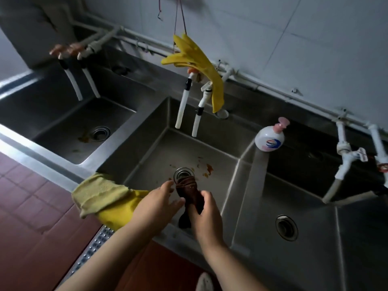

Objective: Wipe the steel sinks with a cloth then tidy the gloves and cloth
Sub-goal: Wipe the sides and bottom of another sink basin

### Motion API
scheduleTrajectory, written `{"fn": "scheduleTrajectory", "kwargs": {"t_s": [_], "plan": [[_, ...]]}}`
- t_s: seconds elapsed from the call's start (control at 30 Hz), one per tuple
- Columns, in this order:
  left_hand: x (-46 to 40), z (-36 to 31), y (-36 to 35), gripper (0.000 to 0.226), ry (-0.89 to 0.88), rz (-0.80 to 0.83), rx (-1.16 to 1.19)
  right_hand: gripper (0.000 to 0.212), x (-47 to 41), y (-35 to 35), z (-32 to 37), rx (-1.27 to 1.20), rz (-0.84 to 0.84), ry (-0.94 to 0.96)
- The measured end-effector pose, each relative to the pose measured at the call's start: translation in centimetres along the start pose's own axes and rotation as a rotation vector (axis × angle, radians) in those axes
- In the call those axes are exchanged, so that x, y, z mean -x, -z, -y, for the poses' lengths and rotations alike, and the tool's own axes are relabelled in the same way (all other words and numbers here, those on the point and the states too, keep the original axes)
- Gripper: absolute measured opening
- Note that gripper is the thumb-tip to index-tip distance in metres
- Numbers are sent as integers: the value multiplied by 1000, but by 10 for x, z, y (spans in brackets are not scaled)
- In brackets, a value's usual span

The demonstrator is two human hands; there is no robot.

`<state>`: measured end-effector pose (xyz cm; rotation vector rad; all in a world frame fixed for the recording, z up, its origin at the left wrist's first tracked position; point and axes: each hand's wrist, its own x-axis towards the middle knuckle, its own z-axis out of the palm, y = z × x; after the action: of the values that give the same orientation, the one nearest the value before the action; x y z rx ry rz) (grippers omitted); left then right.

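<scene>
Three steel sinks run along the wall; the middle sink (212, 156) has orange scraps near its drain (183, 172). Over it my right hand (204, 215) grips a dark brown cloth (192, 193) that hangs twisted above the drain. My left hand (158, 203) is beside the cloth, fingers spread and touching its top end. One yellow rubber glove (117, 213) lies over the middle sink's front left rim, under a pale yellow cloth (97, 193). A second yellow glove (199, 66) hangs from a red string above the middle taps.
The left sink (63, 114) holds some food residue by its drain. The right sink (315, 223) is bare. A white soap bottle with a pink pump (269, 137) stands on the divider. White tap pipes (190, 106) hang into each sink. Red floor tiles lie at lower left.
</scene>
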<state>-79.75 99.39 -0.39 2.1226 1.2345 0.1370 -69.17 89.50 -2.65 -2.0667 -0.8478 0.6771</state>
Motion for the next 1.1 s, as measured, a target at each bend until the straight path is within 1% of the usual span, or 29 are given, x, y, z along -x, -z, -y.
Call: {"fn": "scheduleTrajectory", "kwargs": {"t_s": [0.07, 0.13, 0.17, 0.23, 0.27, 0.37, 0.4, 0.5, 0.6, 0.67, 0.7, 0.77, 0.83, 0.9, 0.93, 1.0, 1.03, 1.1], "plan": [[-18, -4, -3, 62, 77, 42, 196, 18, -7, -8, 0, -47, 6, 4], [-38, -7, -7, 54, 106, 50, 320, 16, -18, -16, -1, -146, 40, -44], [-47, -7, -9, 49, 108, 49, 352, 16, -24, -20, 0, -241, 71, -92], [-66, -8, -11, 38, 95, 73, 394, 25, -40, -25, -4, -426, 130, -165], [-75, -7, -13, 32, 88, 95, 411, 29, -50, -27, -8, -460, 144, -169], [-99, -2, -16, 25, 74, 138, 430, 34, -85, -32, -21, -426, 197, -193], [-107, 2, -17, 27, 78, 150, 448, 37, -98, -35, -26, -400, 208, -234], [-131, 11, -21, 28, 127, 221, 538, 50, -134, -39, -46, -418, 222, -445], [-154, 19, -25, 29, 172, 302, 652, 59, -167, -42, -66, -439, 309, -539], [-166, 24, -25, 29, 206, 349, 741, 57, -183, -46, -72, -529, 337, -592], [-172, 27, -25, 27, 220, 360, 759, 51, -188, -49, -73, -620, 337, -630], [-182, 34, -24, 24, 249, 388, 784, 36, -194, -59, -77, -799, 412, -671], [-191, 42, -24, 25, 277, 421, 776, 41, -196, -69, -82, -918, 492, -688], [-201, 53, -29, 28, 327, 445, 725, 40, -195, -79, -91, -926, 488, -743], [-206, 60, -33, 27, 352, 439, 665, 36, -193, -85, -97, -920, 445, -771], [-217, 78, -49, 20, 354, 416, 453, 31, -189, -91, -107, -848, 310, -825], [-220, 86, -58, 23, 341, 420, 346, 29, -186, -93, -111, -772, 256, -862], [-225, 98, -75, 31, 302, 497, 204, 25, -182, -96, -117, -614, 195, -907]]}}
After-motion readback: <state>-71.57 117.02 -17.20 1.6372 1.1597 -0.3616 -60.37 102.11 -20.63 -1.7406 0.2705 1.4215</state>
